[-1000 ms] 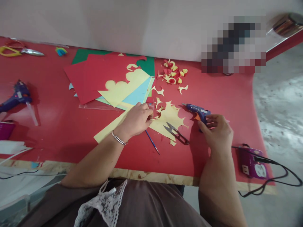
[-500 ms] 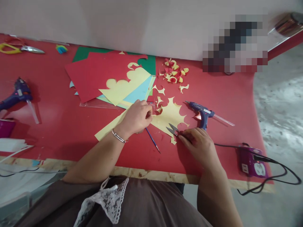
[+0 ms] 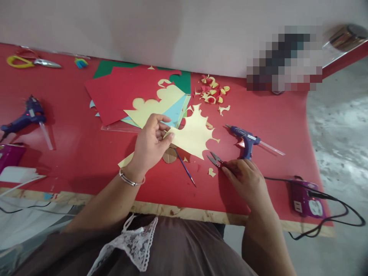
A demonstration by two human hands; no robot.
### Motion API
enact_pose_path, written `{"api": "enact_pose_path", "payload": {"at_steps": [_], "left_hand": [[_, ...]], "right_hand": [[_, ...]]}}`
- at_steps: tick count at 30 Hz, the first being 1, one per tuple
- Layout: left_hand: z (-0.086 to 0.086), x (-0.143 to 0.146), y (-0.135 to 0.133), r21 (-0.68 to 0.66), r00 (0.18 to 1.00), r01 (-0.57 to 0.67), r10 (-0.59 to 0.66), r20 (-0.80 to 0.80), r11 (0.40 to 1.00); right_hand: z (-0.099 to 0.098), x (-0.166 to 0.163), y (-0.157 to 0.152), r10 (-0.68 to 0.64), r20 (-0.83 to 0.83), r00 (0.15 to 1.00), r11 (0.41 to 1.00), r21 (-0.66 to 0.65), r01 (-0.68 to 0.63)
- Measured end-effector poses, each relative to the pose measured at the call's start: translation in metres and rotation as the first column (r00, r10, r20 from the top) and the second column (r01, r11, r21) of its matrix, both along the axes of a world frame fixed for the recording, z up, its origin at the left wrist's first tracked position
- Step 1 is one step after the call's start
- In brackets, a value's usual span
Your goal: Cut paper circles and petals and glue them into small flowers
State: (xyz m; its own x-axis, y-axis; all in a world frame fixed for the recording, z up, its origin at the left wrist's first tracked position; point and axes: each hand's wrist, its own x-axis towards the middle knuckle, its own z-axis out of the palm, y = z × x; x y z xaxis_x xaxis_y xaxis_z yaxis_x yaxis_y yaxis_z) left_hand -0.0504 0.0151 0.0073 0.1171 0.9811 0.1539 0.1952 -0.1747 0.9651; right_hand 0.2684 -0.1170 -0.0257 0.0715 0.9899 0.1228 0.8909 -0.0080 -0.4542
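Observation:
My left hand (image 3: 153,143) pinches the left end of a pale yellow paper sheet (image 3: 192,132) whose far edge is scalloped by round cutouts. In my right hand (image 3: 244,178) is a pair of small thread snips (image 3: 217,159), blades apart and pointing up-left, just off the sheet's lower right corner. Below the sheet lie a brown cardboard disc (image 3: 170,155), partly covered, and a thin blue paintbrush (image 3: 185,167). A small yellow paper scrap (image 3: 212,173) rests near the blades.
Red sheets (image 3: 129,86) and other coloured papers are stacked behind. Red and yellow paper pieces (image 3: 212,90) lie in a heap. Glue guns stand right (image 3: 244,138) and left (image 3: 28,113). Yellow-handled scissors (image 3: 34,62) lie far left; a purple power box (image 3: 307,197) with cables sits right.
My left hand has taken hold of the scalloped yellow sheet and lifted it from the table, turning palm-inward. My right hand keeps the snips in nearly the same place.

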Motion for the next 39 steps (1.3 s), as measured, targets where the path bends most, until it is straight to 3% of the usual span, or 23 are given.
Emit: {"api": "enact_pose_path", "payload": {"at_steps": [3, 5, 8, 11, 14, 16, 18, 20, 22, 26, 31, 35, 39], "left_hand": [[-0.006, -0.010, -0.016, 0.035, 0.990, -0.101, 0.097, 0.103, 0.994], [-0.010, -0.008, -0.028, -0.027, 0.985, -0.034, 0.038, 0.166, 0.999], [-0.015, 0.008, -0.046, -0.161, 0.984, 0.108, -0.083, 0.156, 0.981], [-0.015, 0.020, -0.056, -0.161, 0.981, 0.196, -0.193, 0.036, 0.967], [-0.010, 0.013, -0.053, -0.055, 0.957, 0.185, -0.193, -0.217, 0.981], [-0.009, 0.000, -0.047, 0.004, 0.869, 0.175, -0.152, -0.471, 0.985], [-0.009, -0.014, -0.042, -0.018, 0.747, 0.197, -0.162, -0.645, 0.980], [-0.010, -0.022, -0.037, -0.059, 0.670, 0.223, -0.197, -0.716, 0.973], [-0.010, -0.026, -0.035, -0.092, 0.643, 0.252, -0.238, -0.728, 0.963], [-0.006, -0.027, -0.031, -0.118, 0.671, 0.295, -0.294, -0.681, 0.948], [-0.001, -0.026, -0.030, -0.220, 0.838, 0.225, -0.304, -0.454, 0.949], [0.004, -0.021, -0.028, -0.353, 0.955, 0.211, -0.269, -0.122, 0.911], [0.012, -0.016, -0.022, -0.386, 0.950, 0.282, -0.312, -0.017, 0.878]], "right_hand": [[0.005, -0.009, 0.001, -0.071, -0.049, 0.996, 0.994, 0.082, 0.075], [0.011, -0.020, 0.003, -0.111, -0.166, 0.980, 0.988, 0.086, 0.126], [0.019, -0.038, 0.007, -0.126, -0.354, 0.927, 0.991, -0.015, 0.130], [0.021, -0.050, 0.011, -0.199, -0.408, 0.891, 0.980, -0.075, 0.184], [0.016, -0.054, 0.012, -0.256, -0.368, 0.894, 0.967, -0.101, 0.235], [0.011, -0.054, 0.013, -0.249, -0.324, 0.913, 0.968, -0.089, 0.233], [0.008, -0.053, 0.013, -0.222, -0.280, 0.934, 0.975, -0.066, 0.212], [0.005, -0.052, 0.014, -0.192, -0.241, 0.951, 0.981, -0.041, 0.188], [0.003, -0.053, 0.014, -0.171, -0.202, 0.964, 0.985, -0.013, 0.172], [0.001, -0.055, 0.014, -0.163, -0.170, 0.972, 0.985, 0.025, 0.170], [0.006, -0.055, 0.013, -0.197, -0.203, 0.959, 0.979, 0.014, 0.204], [0.014, -0.056, 0.013, -0.266, -0.344, 0.900, 0.963, -0.052, 0.265], [0.020, -0.057, 0.015, -0.296, -0.537, 0.790, 0.954, -0.118, 0.277]]}}
